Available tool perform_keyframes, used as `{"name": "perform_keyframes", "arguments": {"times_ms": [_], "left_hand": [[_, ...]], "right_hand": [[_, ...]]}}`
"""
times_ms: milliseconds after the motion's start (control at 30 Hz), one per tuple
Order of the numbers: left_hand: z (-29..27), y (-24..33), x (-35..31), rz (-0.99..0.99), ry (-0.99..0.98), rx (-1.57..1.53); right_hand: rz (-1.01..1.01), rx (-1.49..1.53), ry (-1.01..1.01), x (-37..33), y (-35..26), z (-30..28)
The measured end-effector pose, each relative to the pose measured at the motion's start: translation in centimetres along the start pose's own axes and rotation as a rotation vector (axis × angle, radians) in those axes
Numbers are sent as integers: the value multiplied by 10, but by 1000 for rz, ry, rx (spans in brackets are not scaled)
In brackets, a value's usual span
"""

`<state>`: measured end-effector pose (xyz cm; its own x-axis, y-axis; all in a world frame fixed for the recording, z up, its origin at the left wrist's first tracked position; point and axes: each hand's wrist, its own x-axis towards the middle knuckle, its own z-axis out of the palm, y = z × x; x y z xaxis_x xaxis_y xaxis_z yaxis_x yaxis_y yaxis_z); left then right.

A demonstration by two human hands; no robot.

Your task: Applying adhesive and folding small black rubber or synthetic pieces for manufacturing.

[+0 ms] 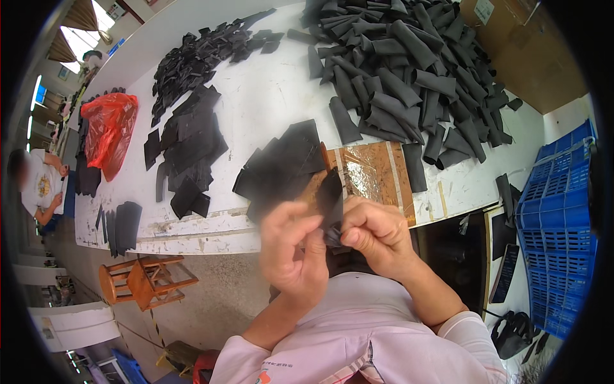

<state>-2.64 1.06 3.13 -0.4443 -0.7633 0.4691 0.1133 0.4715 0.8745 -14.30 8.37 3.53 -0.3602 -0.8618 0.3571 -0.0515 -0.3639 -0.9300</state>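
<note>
My right hand [378, 235] pinches a black fabric piece [330, 195] between thumb and fingers, in front of my body at the table's near edge. Close on its left is my left hand [291, 253], blurred by motion, its fingers loosely bent and parted with nothing visible between them. The black piece stands up between the two hands, its lower end partly hidden by the right fingers. Just beyond them lies a brown board [374, 169] with clear tape across it. A stack of flat black pieces [288, 160] overlaps the board's left side.
Rolled dark grey pieces [396, 83] heap up at the far right, near a cardboard box [524, 54]. More black pieces [192, 137] lie left, beside a red plastic bag [110, 131]. Blue crates [556, 230] stand right, a wooden stool [147, 281] lower left. Another person [45, 185] sits far left.
</note>
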Motion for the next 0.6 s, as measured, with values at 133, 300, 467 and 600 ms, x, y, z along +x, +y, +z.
{"name": "perform_keyframes", "arguments": {"times_ms": [133,300,467,600], "left_hand": [[1,8,1,-228,58,-218],[-8,12,10,-683,-98,-859],[-16,7,18,-753,-398,-1248],[-7,18,17,-625,-269,-767]], "right_hand": [[82,-123,29,-1,-2,5],[322,0,209,-1,4,4],[83,232,168,-1,0,11],[0,-113,208,3,-3,-1]]}}
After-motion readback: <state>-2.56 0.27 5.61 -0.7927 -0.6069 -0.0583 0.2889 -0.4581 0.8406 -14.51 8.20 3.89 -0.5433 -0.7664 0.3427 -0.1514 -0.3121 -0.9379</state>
